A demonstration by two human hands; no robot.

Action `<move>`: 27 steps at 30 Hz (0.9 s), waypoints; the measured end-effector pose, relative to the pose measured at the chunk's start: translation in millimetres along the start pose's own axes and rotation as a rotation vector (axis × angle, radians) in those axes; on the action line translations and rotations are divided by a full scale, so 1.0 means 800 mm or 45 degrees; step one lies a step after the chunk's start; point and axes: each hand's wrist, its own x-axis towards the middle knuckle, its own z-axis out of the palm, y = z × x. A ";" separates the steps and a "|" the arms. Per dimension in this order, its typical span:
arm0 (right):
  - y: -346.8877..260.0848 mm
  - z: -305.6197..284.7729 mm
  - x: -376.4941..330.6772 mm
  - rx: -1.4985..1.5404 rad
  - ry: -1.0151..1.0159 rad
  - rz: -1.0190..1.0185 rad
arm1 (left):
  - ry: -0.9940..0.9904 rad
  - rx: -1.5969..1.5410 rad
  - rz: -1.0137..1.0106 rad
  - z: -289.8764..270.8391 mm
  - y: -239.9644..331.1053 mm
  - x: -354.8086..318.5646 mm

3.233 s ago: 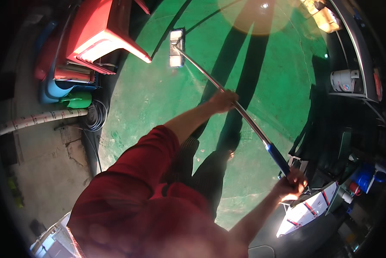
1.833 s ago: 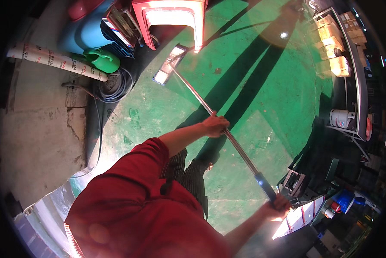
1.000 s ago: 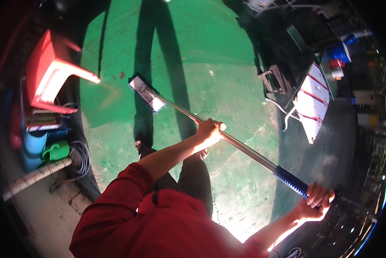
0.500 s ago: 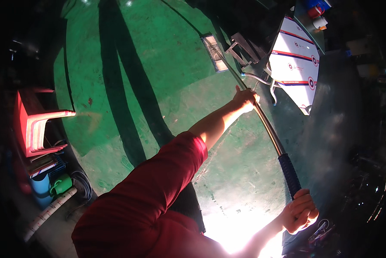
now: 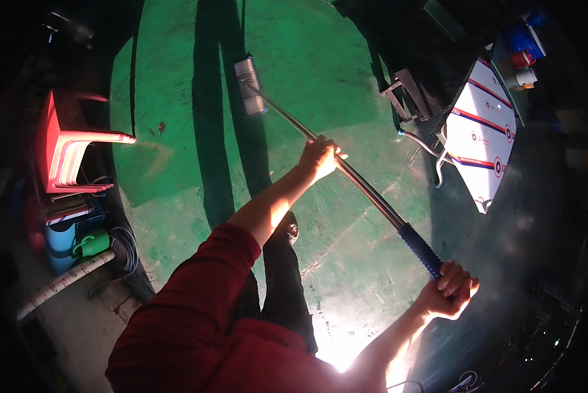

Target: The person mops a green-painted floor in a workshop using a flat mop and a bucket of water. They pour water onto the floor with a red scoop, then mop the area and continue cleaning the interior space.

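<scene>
A long-handled flat mop [image 5: 366, 188] slants across the view, from its pale rectangular head on the green floor up to a blue ribbed grip [image 5: 419, 251] near me. My left hand [image 5: 319, 157] is closed around the middle of the metal pole. At the upper end, my right hand [image 5: 448, 293] wraps the blue grip. The mop head [image 5: 249, 85] lies in front of me, over the shadow on the floor, and looks slightly blurred.
On the left stand stacked red plastic stools [image 5: 63, 150], with a blue container [image 5: 61, 245], a green mug [image 5: 93, 243] and coiled cable below. A table with a white patterned top [image 5: 480, 134] stands at the right, its bent metal legs reaching onto the green floor [image 5: 320, 85].
The mop head has swept left across the floor, away from the table's legs. Both hands moved left and somewhat nearer each other in height, keeping hold of the mop. The view has shifted.
</scene>
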 end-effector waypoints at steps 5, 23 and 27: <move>0.098 0.033 -0.049 -0.047 -0.182 0.176 | -0.058 0.317 -0.125 -0.048 -0.113 -0.026; -0.174 -0.162 -0.069 -0.821 0.218 -0.468 | -0.563 -0.357 0.529 0.151 0.285 0.028; -0.209 -0.148 -0.067 -0.879 0.430 -0.545 | -0.568 -0.307 0.519 0.151 0.341 -0.006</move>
